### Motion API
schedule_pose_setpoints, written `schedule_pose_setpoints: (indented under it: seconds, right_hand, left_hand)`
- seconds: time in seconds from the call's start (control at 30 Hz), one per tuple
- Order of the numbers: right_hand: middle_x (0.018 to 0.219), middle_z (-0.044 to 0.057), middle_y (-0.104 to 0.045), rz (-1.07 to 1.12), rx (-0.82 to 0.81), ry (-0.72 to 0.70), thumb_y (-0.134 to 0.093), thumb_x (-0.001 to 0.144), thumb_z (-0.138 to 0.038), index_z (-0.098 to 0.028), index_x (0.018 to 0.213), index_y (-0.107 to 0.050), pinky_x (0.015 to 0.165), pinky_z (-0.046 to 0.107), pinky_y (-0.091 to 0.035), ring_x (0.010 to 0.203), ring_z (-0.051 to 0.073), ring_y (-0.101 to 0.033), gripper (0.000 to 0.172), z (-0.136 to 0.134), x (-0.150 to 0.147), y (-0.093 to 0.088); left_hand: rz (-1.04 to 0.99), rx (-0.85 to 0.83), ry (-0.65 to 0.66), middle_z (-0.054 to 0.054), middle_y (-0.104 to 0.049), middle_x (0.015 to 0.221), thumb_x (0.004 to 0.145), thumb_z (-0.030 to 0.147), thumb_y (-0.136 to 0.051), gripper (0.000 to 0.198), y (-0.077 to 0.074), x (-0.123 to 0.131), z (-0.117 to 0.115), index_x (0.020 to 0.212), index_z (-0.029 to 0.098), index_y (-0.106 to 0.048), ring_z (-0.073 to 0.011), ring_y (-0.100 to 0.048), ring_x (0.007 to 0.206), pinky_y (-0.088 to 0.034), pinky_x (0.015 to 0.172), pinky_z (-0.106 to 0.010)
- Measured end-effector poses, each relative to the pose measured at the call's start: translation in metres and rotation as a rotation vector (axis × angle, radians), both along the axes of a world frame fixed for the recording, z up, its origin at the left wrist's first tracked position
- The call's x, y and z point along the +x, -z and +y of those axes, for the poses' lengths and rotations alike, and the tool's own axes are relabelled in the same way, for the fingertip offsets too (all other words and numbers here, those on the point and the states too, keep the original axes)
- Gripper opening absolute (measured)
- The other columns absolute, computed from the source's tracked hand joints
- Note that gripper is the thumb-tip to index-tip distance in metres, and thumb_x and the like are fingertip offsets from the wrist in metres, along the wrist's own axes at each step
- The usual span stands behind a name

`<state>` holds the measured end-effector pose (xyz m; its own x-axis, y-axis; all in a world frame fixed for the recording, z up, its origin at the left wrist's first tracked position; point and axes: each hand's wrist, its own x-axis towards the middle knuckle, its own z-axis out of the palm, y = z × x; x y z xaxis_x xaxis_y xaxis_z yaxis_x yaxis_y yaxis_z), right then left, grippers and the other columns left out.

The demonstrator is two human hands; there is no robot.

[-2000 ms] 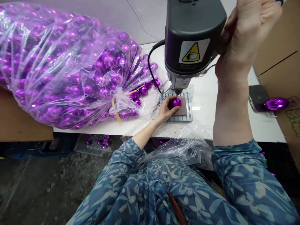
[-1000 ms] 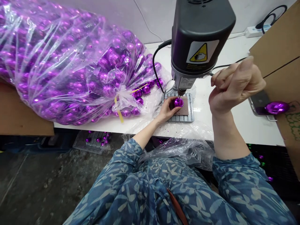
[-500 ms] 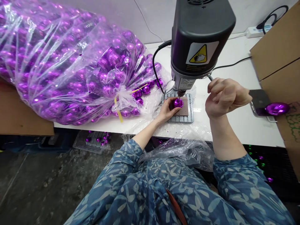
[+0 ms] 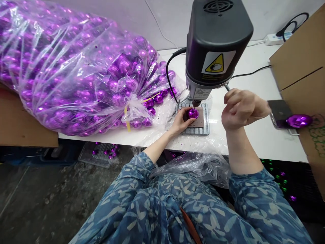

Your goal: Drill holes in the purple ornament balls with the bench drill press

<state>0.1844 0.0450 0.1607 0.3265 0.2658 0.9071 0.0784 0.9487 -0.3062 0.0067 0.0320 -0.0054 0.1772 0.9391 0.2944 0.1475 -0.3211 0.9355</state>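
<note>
My left hand (image 4: 181, 121) grips a shiny purple faceted ball (image 4: 193, 113) between thumb and fingers. The ball rests on a brown board (image 4: 199, 122) lying on the grey slotted base plate (image 4: 207, 128) of a drill press (image 4: 218, 37). The chuck and thin bit (image 4: 194, 107) come down onto the top of the ball; whether the bit has entered it I cannot tell. My right hand (image 4: 240, 108) is raised to the right of the press, its fingers curled around the end of the metal feed lever (image 4: 227, 87).
A large clear bag (image 4: 76, 74) of purple balls fills the left of the white table (image 4: 274, 145). Loose plastic film lies along the front edge. On the right are a phone (image 4: 278, 113), another purple ball (image 4: 299, 120), cardboard boxes (image 4: 302, 67) and a power strip (image 4: 274, 39).
The head view has shifted slightly. My left hand still holds the ball under the bit, and my right hand stays curled at the lever with hardly any movement.
</note>
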Motion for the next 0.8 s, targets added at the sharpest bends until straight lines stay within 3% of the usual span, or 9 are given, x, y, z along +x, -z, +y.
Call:
schedule_pose_setpoints:
  seconds: [0.07, 0.13, 0.2, 0.27, 0.4, 0.5, 0.63, 0.73, 0.8]
  right_hand:
    - [0.046, -0.005, -0.014, 0.033, -0.046, -0.014, -0.063, 0.108, -0.049, -0.014, 0.057, -0.023, 0.043, 0.018, -0.033, 0.040, 0.001, -0.034, 0.074, 0.001, -0.004, -0.022]
    - [0.048, -0.006, -0.026, 0.055, -0.115, -0.024, -0.065, 0.106, -0.052, -0.014, 0.059, -0.027, 0.044, 0.015, -0.033, 0.042, -0.002, -0.037, 0.072, 0.003, -0.008, -0.046]
    - [0.048, -0.007, -0.029, 0.068, -0.243, -0.062, -0.072, 0.094, -0.067, -0.015, 0.059, -0.028, 0.043, 0.017, -0.033, 0.041, -0.001, -0.037, 0.077, 0.006, -0.011, -0.066]
    - [0.047, -0.008, -0.022, 0.086, -0.316, -0.095, -0.076, 0.080, -0.075, -0.018, 0.060, -0.026, 0.040, 0.021, -0.029, 0.039, 0.001, -0.035, 0.078, 0.008, -0.013, -0.079]
    - [0.049, -0.009, -0.020, 0.094, -0.330, -0.115, -0.076, 0.075, -0.076, -0.019, 0.064, -0.026, 0.040, 0.024, -0.026, 0.039, 0.002, -0.035, 0.077, 0.008, -0.013, -0.085]
    - [0.048, -0.009, -0.024, 0.091, -0.327, -0.124, -0.077, 0.075, -0.076, -0.019, 0.064, -0.025, 0.041, 0.024, -0.027, 0.040, 0.001, -0.036, 0.078, 0.009, -0.012, -0.082]
    - [0.047, -0.009, -0.023, 0.127, -0.302, -0.135, -0.079, 0.074, -0.075, -0.020, 0.064, -0.022, 0.039, 0.025, -0.027, 0.038, 0.002, -0.033, 0.079, 0.012, -0.013, -0.082]
    - [0.047, -0.008, -0.020, 0.138, -0.301, -0.139, -0.079, 0.073, -0.075, -0.020, 0.064, -0.023, 0.039, 0.027, -0.027, 0.038, 0.002, -0.031, 0.079, 0.012, -0.015, -0.083]
    - [0.047, -0.008, -0.020, 0.131, -0.307, -0.134, -0.079, 0.073, -0.074, -0.019, 0.063, -0.026, 0.039, 0.027, -0.028, 0.039, 0.002, -0.032, 0.077, 0.011, -0.016, -0.084]
  left_hand:
    - [0.013, 0.017, 0.002, -0.016, -0.075, 0.142, 0.094, 0.057, -0.090, 0.063, 0.002, 0.001, 0.002, 0.142, 0.025, -0.067, -0.0367, -0.071, 0.136, -0.056, 0.123, -0.062]
    - [0.030, 0.038, -0.013, -0.015, -0.076, 0.140, 0.094, 0.055, -0.091, 0.061, 0.004, 0.003, 0.003, 0.141, 0.025, -0.066, -0.0349, -0.073, 0.134, -0.058, 0.120, -0.060]
    - [0.054, 0.068, -0.062, -0.013, -0.076, 0.136, 0.094, 0.053, -0.092, 0.058, 0.003, 0.004, 0.000, 0.138, 0.025, -0.065, -0.0318, -0.075, 0.128, -0.062, 0.114, -0.056]
    - [0.093, 0.129, -0.161, -0.011, -0.076, 0.130, 0.094, 0.054, -0.091, 0.055, -0.001, 0.002, -0.015, 0.133, 0.025, -0.064, -0.0281, -0.077, 0.119, -0.066, 0.104, -0.050]
    - [0.239, 0.368, -0.258, -0.005, -0.075, 0.107, 0.096, 0.047, -0.083, 0.038, -0.009, -0.024, -0.080, 0.121, 0.024, -0.067, -0.0227, -0.076, 0.098, -0.066, 0.085, -0.041]
    - [0.365, 0.430, -0.134, -0.004, -0.076, 0.092, 0.091, 0.041, -0.077, 0.029, -0.006, -0.054, -0.142, 0.115, 0.025, -0.072, -0.0236, -0.075, 0.080, -0.065, 0.070, -0.042]
    - [0.620, 0.240, 0.142, -0.007, -0.086, 0.103, 0.085, 0.063, -0.078, 0.031, 0.003, -0.090, -0.191, 0.105, 0.040, -0.083, -0.0346, -0.082, 0.087, -0.070, 0.069, -0.055]
    - [0.620, 0.240, 0.225, -0.004, -0.088, 0.104, 0.086, 0.065, -0.078, 0.029, -0.002, -0.103, -0.182, 0.103, 0.042, -0.085, -0.0329, -0.085, 0.092, -0.074, 0.078, -0.056]
    - [0.561, 0.287, 0.100, -0.006, -0.087, 0.102, 0.095, 0.055, -0.074, 0.026, -0.014, -0.106, -0.152, 0.109, 0.036, -0.084, -0.0297, -0.085, 0.092, -0.073, 0.083, -0.052]
